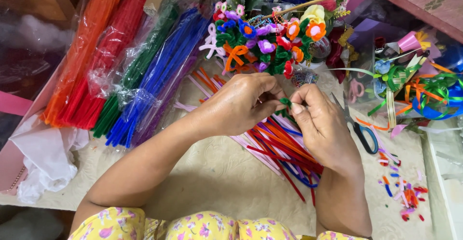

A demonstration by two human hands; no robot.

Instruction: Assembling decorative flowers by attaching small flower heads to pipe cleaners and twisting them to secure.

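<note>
Pinching a small green fuzzy wire (pixel 285 102), both the left hand (pixel 243 104) and right hand (pixel 320 122) have fingers closed tight; its direction is hidden.

Both bare forearms angled inward, left hand (pixel 246 102) and right hand (pixel 320 122) fingertip to fingertip, fingers pinched.

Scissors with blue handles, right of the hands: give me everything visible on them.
The blue-handled scissors lie flat on the cream embossed table cover, just right of the right hand. Slim grey metal blades, closed or nearly so, point up-left toward the pipe-cleaner flower bunch; the blue plastic loops sit lower right. The hand hides part of the blades; whether it touches them cannot be told.
</note>
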